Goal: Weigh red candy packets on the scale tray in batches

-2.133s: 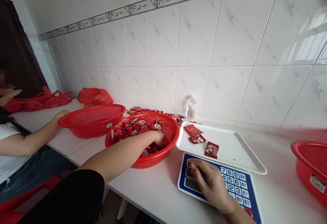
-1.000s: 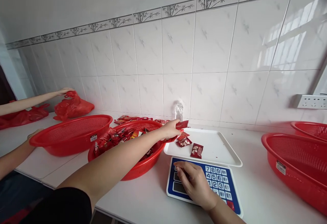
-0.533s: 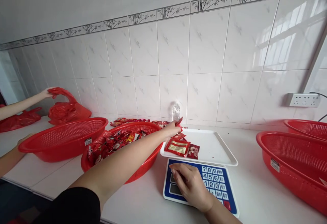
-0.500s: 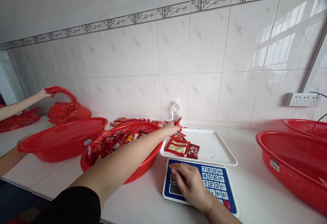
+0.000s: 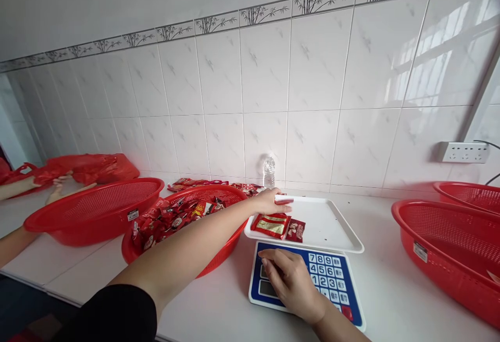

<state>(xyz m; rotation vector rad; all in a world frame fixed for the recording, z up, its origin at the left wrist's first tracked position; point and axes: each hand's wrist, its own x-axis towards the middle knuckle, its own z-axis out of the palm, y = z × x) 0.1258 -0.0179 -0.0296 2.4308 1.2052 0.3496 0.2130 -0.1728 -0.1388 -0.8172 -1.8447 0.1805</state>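
Note:
My left hand (image 5: 271, 202) reaches over the back left corner of a white scale tray (image 5: 332, 227), its fingers closed on a small red snack packet (image 5: 284, 200). Just in front of it on the tray lie a red-and-gold packet (image 5: 270, 225) and a smaller dark red packet (image 5: 296, 230). My right hand (image 5: 291, 279) rests on the blue panel of the digital scale (image 5: 344, 300), fingers curled in, and covers part of the display and keys. Beneath my left forearm stands a red basket (image 5: 219, 264) filled with wrapped snacks (image 5: 172, 219).
Loose packets (image 5: 199, 184) and a clear plastic bottle (image 5: 269, 171) stand along the tiled wall. At far left, a co-worker's hands (image 5: 58, 188) are at red plastic bags (image 5: 103, 167), behind another red basket (image 5: 133, 201). More red baskets (image 5: 410, 222) stand at right.
My left hand has come down and slightly right over the tray, with a red packet in its fingers. My right hand has stayed put. The co-worker's raised bag has come down.

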